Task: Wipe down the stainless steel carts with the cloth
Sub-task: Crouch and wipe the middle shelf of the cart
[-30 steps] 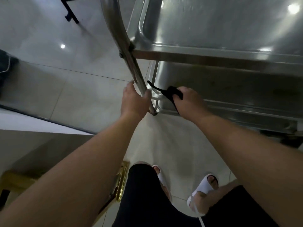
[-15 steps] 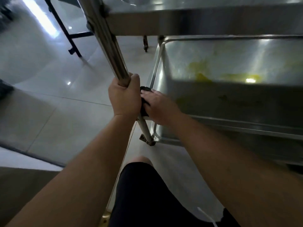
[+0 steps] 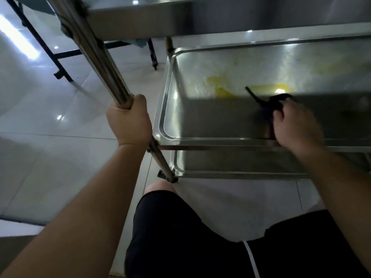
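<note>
Blurred right hand [image 3: 295, 125] grips a black cloth [image 3: 271, 109] — seemingly on the cart's middle shelf [image 3: 166, 109], yellow-stained; left hand [image 3: 128, 121] clasps the upright post [image 3: 96, 53] — glossy tiled floor [image 3: 50, 157] below.

One head-worn camera looks steeply down and forward. It sits close above the cart [image 3: 241, 141] shelves, with both forearms reaching in from below.

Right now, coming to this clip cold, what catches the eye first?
The yellow smears on the cart's middle shelf, lit by a glare spot. Just right of them, the right hand grips a black cloth over that shelf. The left hand grips the cart's post at the shelf's left corner.
</note>
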Demonstrator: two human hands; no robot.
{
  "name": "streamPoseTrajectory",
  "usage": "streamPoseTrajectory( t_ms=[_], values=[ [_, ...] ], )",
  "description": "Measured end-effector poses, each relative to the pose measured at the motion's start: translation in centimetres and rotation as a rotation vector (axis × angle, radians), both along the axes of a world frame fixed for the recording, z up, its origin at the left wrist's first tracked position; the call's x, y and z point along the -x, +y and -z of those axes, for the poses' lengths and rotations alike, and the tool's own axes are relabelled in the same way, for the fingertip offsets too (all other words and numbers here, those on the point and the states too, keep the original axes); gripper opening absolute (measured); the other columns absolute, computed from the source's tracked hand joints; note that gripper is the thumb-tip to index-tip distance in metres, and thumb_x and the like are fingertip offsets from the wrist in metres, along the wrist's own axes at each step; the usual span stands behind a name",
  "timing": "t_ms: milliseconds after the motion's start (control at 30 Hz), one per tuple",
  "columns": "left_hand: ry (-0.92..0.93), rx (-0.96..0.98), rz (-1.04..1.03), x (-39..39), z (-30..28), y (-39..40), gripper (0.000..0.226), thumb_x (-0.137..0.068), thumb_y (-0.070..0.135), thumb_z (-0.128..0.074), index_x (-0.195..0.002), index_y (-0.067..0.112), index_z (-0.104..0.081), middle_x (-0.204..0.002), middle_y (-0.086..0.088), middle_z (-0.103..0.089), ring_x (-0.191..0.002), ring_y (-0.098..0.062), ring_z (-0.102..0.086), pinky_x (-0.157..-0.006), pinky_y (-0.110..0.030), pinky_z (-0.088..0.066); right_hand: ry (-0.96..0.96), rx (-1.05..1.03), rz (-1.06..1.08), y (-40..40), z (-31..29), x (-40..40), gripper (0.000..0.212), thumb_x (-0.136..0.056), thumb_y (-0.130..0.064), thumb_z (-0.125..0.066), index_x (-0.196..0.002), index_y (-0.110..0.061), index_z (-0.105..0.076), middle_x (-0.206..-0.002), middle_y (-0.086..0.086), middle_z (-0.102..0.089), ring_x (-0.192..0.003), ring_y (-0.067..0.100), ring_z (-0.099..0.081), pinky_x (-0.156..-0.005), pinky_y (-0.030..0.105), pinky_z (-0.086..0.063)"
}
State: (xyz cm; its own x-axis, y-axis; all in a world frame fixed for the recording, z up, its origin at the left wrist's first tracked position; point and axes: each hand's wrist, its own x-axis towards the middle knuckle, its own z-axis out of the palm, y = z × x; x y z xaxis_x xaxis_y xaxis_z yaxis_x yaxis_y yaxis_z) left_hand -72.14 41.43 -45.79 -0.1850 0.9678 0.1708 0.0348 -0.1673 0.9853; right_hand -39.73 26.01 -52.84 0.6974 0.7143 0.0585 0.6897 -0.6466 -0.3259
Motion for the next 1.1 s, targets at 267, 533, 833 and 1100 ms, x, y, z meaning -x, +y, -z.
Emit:
streamPoseTrajectory(
  t_ms=[267, 533, 833, 1100],
  values=[
    [-0.011, -0.03, -0.011, 0.1, 0.4, 0.4, 0.044, -0.07, 0.028, -0.06, -0.077, -0.01, -0.04, -0.068, -0.034, -0.038, -0.059, -0.044, -0.039, -0.052, -0.056, -0.041, 0.043, -0.03, -0.016, 9.9, 0.2, 8.9, 0.042, -0.105, -0.03, -0.038, -0.137, -0.011, -0.059, -0.154, 0.01, -0.05, -0.138, 0.038, -0.045, -0.115, 0.047, -0.035],
    [0.028, -0.05, 0.026, 0.1, 0.1, 0.3, 0.027, -0.068, 0.028, -0.06, -0.062, 0.011, -0.04, -0.064, -0.026, -0.034, -0.059, -0.045, -0.036, -0.052, -0.051, -0.038, 0.216, 0.004, -0.617, 18.8, -0.4, 21.7, 0.051, -0.109, -0.043, -0.035, -0.158, -0.033, -0.044, -0.17, -0.014, -0.03, -0.157, 0.022, -0.023, -0.127, 0.045, -0.019],
    [0.016, -0.049, 0.026, 0.1, 0.5, 0.2, 0.042, -0.071, 0.026, -0.06, -0.078, -0.011, -0.04, -0.069, -0.035, -0.037, -0.061, -0.051, -0.04, -0.051, -0.054, -0.039, 0.048, -0.072, 0.079, 9.9, 0.2, -1.4, 0.04, -0.098, -0.042, -0.042, -0.119, -0.016, -0.064, -0.125, 0.017, -0.066, -0.116, 0.043, -0.062, -0.096, 0.048, -0.053],
    [0.011, -0.067, -0.005, 0.0, 0.4, 0.1, 0.041, -0.071, 0.025, -0.059, -0.077, -0.01, -0.038, -0.069, -0.035, -0.037, -0.063, -0.055, -0.04, -0.053, -0.056, -0.04, 0.056, -0.024, 0.391, 13.1, 0.4, 0.2, 0.05, -0.101, -0.035, -0.043, -0.14, -0.008, -0.059, -0.144, 0.015, -0.054, -0.134, 0.037, -0.051, -0.107, 0.049, -0.045]
  ],
)
